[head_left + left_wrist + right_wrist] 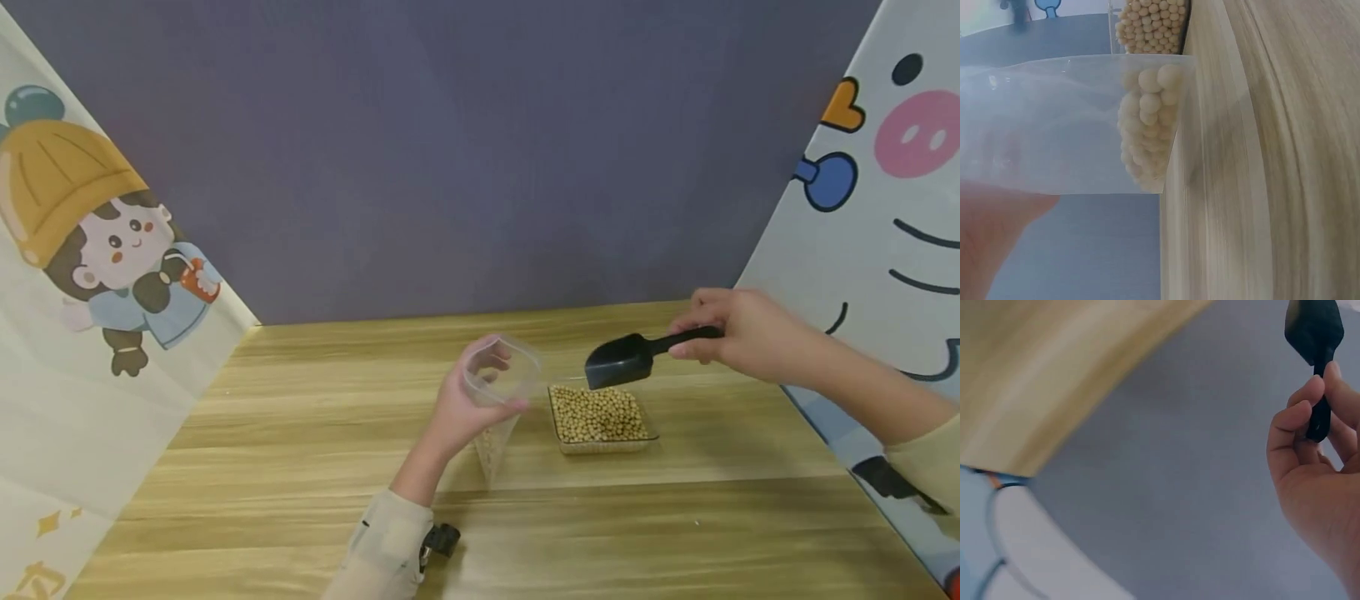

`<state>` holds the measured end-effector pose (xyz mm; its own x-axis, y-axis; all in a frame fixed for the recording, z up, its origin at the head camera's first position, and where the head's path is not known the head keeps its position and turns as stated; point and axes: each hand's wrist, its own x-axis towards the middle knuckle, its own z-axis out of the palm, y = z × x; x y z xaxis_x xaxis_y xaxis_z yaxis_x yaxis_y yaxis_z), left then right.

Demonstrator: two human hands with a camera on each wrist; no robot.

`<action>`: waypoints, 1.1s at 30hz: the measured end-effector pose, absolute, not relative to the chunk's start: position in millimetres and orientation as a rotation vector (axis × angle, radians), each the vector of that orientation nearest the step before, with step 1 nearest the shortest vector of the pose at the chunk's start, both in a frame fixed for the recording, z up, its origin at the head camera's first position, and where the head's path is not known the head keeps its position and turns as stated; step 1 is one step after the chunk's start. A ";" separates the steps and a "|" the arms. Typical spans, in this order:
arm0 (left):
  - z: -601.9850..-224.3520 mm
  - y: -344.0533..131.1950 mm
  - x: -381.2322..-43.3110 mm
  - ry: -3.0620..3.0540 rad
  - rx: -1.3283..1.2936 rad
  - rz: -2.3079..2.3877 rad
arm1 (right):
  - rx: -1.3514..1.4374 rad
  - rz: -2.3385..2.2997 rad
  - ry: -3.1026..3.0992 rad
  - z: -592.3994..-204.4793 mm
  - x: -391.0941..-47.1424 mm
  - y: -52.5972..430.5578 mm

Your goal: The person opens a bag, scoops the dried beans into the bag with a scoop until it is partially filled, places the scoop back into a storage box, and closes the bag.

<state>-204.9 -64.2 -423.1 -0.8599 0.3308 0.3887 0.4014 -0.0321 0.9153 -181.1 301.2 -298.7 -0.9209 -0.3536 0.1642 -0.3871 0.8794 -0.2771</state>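
Observation:
My left hand [457, 408] grips a clear plastic bag [1041, 125], its mouth spread wide and facing up in the head view. Pale round beans [1147, 128] fill the bottom of the bag. Fingers and thumb of my right hand [761, 337] pinch the handle of a black scoop [619, 362], also seen in the right wrist view. The scoop is held over the back of a clear rectangular container [607, 448], to the right of the bag; no beans show in its bowl. Many more beans [598, 415] lie in that container.
Container and bag are over a wood-grain table [300, 467]. A dark grey-blue panel [480, 167] rises along its back edge. Printed cartoon sheets stand at the left [75, 400] and right [900, 333]. A small black device [442, 540] sits at my left wrist.

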 end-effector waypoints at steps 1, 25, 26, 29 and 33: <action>-422.9 -64.8 -204.8 -2.139 -0.812 -2.072 | 0.585 0.449 -2.947 -306.9 -182.5 307.1; -425.2 -66.2 -203.5 -2.095 -0.784 -2.123 | 0.607 0.706 -3.003 -387.4 -181.4 323.2; -425.2 -65.9 -203.6 -2.092 -0.784 -2.127 | 0.601 0.736 -2.991 -390.1 -180.3 323.1; -424.8 -65.1 -203.5 -2.089 -0.788 -2.133 | 0.565 0.805 -2.979 -396.5 -177.2 322.3; -425.1 -64.7 -203.6 -2.087 -0.798 -2.131 | 0.541 0.894 -2.972 -403.3 -175.6 319.9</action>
<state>-203.6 -64.7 -425.1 -0.8652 0.3115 0.3930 0.3864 -0.0854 0.9184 -175.6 319.9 -403.3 -0.9409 -0.3266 0.0894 -0.3216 0.7798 -0.5371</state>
